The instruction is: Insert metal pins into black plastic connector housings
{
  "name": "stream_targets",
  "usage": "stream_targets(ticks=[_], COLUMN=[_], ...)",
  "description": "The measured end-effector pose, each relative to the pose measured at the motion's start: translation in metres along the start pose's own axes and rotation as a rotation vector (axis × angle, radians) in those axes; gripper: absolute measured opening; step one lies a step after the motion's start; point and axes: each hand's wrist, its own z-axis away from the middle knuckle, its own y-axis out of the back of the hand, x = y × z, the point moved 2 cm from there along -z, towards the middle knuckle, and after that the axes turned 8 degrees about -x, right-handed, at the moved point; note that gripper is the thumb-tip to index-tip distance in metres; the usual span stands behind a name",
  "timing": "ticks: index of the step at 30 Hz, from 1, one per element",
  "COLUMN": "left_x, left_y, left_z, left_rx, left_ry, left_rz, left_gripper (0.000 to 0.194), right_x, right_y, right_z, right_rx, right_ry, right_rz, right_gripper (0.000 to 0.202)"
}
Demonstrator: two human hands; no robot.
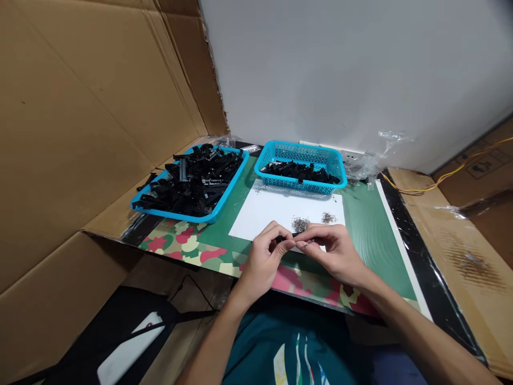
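Note:
Above the front edge of a white sheet (256, 211), both hands meet with their fingertips close together. My left hand (262, 259) is closed around a small black plastic part (295, 234), mostly hidden by the fingers. A thin, shiny metal piece (308, 243) shows at the pinched fingertips of my right hand (339, 251); its exact kind is too small to make out. Just behind the hands, on the paper, lie a larger pile of tiny metal pieces (300, 223) and a smaller brownish pile (328, 217).
A blue tray (212, 218) heaped with black plastic parts stands at the left. Behind the sheet, a blue basket (340, 174) holds more. Cardboard (100, 107) walls the left side. Clear plastic wrap (364, 166) and a yellow cable (436, 182) lie at the right.

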Motion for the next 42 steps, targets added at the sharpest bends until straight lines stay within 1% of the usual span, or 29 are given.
stream_targets(ticks=[4, 9, 11, 13, 17, 24, 28, 31, 33, 37, 40, 42], left_x=[0.000, 0.000, -0.001, -0.001, 0.000, -0.001, -0.001, 0.000, 0.002, 0.004, 0.004, 0.005], left_y=[0.001, 0.002, 0.002, 0.002, 0.002, 0.002, 0.003, 0.003, 0.001, -0.002, -0.003, -0.003], left_z=[0.000, -0.003, -0.004, -0.005, -0.002, -0.002, -0.001, -0.001, -0.001, 0.000, 0.001, 0.002], left_rx=[-0.043, -0.106, -0.108, -0.095, -0.055, -0.019, -0.027, -0.038, -0.057, -0.084, -0.094, -0.111], left_ry=[0.031, 0.101, 0.120, 0.126, 0.119, 0.120, 0.102, 0.080, 0.062, 0.050, 0.067, 0.078], left_rz=[0.057, 0.123, 0.113, 0.086, 0.025, -0.017, -0.019, -0.032, -0.046, -0.085, -0.137, -0.154], left_gripper=[0.036, 0.033, 0.033, 0.034, 0.033, 0.031, 0.029, 0.030, 0.032, 0.032, 0.030, 0.026], right_x=[-0.002, -0.002, -0.002, -0.002, -0.003, 0.000, -0.001, -0.002, -0.002, -0.003, -0.003, -0.002], right_y=[0.002, 0.005, 0.006, 0.006, 0.006, 0.009, 0.012, 0.013, 0.013, 0.012, 0.013, 0.014], right_z=[0.000, 0.000, 0.001, 0.001, 0.002, 0.004, 0.004, 0.002, 0.002, 0.003, 0.003, 0.003], right_rx=[-0.012, -0.009, 0.002, 0.001, -0.019, -0.046, -0.081, -0.130, -0.138, -0.135, -0.115, -0.072], right_ry=[0.074, 0.237, 0.282, 0.295, 0.233, 0.105, 0.003, -0.064, -0.090, -0.098, -0.051, -0.022], right_rz=[0.060, 0.229, 0.280, 0.316, 0.317, 0.214, 0.168, 0.092, 0.040, 0.018, 0.054, 0.096], right_gripper=[0.012, 0.015, 0.014, 0.013, 0.014, 0.015, 0.014, 0.014, 0.013, 0.012, 0.012, 0.012])
